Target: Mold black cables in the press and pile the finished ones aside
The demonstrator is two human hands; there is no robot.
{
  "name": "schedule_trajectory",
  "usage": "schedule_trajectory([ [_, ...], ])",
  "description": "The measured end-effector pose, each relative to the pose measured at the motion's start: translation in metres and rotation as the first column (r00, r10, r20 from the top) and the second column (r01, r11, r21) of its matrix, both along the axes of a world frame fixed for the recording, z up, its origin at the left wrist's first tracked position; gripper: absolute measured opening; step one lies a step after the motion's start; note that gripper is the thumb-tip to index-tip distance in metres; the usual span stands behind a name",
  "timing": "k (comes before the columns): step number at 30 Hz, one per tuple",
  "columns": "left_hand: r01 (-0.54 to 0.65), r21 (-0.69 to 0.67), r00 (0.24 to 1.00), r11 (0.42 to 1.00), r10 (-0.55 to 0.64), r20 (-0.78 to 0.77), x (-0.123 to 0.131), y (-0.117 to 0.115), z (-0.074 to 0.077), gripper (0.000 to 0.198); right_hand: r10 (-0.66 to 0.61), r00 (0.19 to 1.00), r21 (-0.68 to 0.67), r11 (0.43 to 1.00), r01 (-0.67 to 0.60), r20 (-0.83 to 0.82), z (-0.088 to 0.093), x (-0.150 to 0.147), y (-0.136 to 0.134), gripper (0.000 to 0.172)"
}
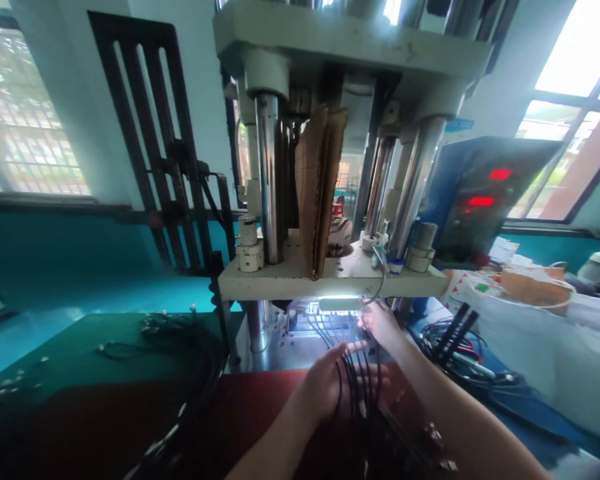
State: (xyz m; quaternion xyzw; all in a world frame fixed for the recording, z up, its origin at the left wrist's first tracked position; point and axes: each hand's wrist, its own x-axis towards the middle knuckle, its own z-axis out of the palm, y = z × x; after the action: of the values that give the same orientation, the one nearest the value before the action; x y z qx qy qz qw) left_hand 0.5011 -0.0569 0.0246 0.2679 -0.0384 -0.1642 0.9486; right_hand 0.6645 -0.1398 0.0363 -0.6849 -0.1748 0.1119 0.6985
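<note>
Got a bunch of thin black cables [356, 373] here, hanging in front of a vertical molding press [290, 280]. Their top ends fan out toward the steel mold plate [320, 337] under the press table, and the lower lengths drop toward a red mat [260, 400] at the near edge of the bench. The left hand [325, 387] is curled around the bunch, with the cables running through it. The right hand [380, 325] is up by the mold and touching the cables, just under a small LED light bar [340, 304], though I can't tell if it's actually gripping them. So the hands are apart but pretty close, both on the same bunch.

Around that, the press has thick chrome columns [269, 177] and a folded piece of cardboard [317, 190] standing upright on the table. A control box with red LED readouts [480, 193] sits off to the right. More black cables are piled on the green mat [190, 353] at the bench's left side, and another tangle with black clips [455, 353] lies to the right — next to a white sack [530, 353].
</note>
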Motion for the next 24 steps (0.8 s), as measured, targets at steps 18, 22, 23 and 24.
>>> schedule_trajectory([
  [18, 0.117, 0.052, 0.975, 0.992, -0.105, -0.195, -0.050, -0.097, 0.019, 0.022, -0.331, 0.922, 0.305, 0.873, 0.380, -0.202, -0.001, -0.062, -0.116, 0.032],
  [22, 0.152, 0.126, 0.981, 0.980, -0.134, -0.139, -0.069, -0.109, 0.014, 0.018, -0.365, 0.907, 0.299, 0.859, 0.415, -0.209, -0.006, -0.059, -0.154, 0.033],
  [23, 0.133, 0.147, 0.985, 0.980, -0.114, -0.127, -0.072, -0.111, 0.014, 0.019, -0.380, 0.902, 0.291, 0.856, 0.427, -0.205, -0.009, -0.060, -0.164, 0.032],
  [24, 0.107, 0.168, 0.990, 0.980, -0.088, -0.114, -0.074, -0.113, 0.016, 0.020, -0.399, 0.895, 0.281, 0.852, 0.443, -0.200, -0.012, -0.060, -0.173, 0.032],
])
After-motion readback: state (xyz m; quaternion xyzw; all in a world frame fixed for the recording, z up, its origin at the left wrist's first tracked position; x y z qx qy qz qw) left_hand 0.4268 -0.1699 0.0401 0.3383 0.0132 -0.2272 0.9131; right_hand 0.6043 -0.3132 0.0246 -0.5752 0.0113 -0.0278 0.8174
